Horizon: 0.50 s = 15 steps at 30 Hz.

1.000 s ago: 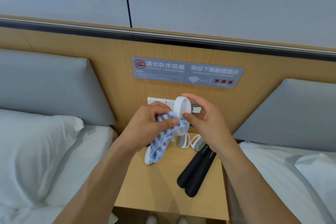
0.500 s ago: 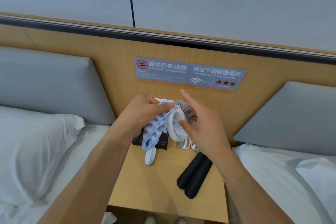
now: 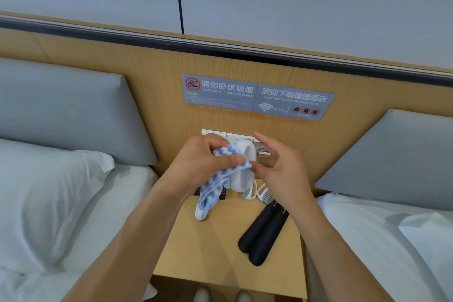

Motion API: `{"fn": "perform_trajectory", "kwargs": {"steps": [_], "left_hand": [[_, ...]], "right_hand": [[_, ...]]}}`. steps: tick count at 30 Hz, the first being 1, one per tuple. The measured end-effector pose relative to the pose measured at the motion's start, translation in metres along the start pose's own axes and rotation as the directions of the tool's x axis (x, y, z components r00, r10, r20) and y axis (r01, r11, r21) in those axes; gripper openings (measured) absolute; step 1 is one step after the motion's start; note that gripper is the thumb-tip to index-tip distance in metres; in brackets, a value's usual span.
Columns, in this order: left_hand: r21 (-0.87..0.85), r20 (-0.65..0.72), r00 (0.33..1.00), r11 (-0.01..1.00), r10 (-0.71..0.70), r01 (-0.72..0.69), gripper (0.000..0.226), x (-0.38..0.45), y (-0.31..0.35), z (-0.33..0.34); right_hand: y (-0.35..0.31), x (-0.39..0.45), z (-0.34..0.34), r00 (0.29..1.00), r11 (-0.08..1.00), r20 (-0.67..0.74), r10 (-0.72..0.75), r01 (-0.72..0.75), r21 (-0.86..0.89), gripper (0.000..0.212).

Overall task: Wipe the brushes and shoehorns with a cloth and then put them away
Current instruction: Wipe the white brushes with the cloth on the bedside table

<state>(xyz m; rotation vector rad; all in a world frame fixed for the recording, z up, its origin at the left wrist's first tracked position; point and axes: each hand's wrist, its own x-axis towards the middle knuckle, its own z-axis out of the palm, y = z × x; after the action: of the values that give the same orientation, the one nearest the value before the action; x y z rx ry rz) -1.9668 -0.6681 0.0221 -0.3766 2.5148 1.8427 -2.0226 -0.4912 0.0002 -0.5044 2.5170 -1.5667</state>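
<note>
Brush: white brush [image 3: 242,167] held above the nightstand [image 3: 220,247], long axis near upright, bristles turned toward the right hand.
Right hand: right hand [image 3: 279,167] pinches its edge.
Left hand: left hand [image 3: 203,164] clamps the blue-white cloth [image 3: 220,179] against its back.
Change: the brush has turned more upright than half a second ago.
</note>
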Motion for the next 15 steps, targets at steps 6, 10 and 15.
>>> {"fn": "perform_trajectory", "kwargs": {"steps": [6, 10, 15], "left_hand": [[0.055, -0.011, 0.983, 0.982, 0.181, -0.180, 0.015, -0.009, -0.012, 0.011], [0.123, 0.007, 0.958, 0.950, 0.287, -0.285, 0.021, -0.014, -0.020, 0.016], [0.229, -0.015, 0.901, 0.879, 0.433, -0.419, 0.029, -0.016, -0.031, 0.022]], "right_hand": [[0.009, 0.005, 0.000, 0.970, 0.908, 0.069, 0.234, -0.243, 0.340, 0.047], [0.011, 0.006, -0.002, 0.934, 0.769, 0.187, 0.306, -0.358, 0.530, 0.029], [0.016, 0.011, -0.003, 0.861, 0.669, 0.346, 0.371, -0.507, 0.543, 0.022]]}}
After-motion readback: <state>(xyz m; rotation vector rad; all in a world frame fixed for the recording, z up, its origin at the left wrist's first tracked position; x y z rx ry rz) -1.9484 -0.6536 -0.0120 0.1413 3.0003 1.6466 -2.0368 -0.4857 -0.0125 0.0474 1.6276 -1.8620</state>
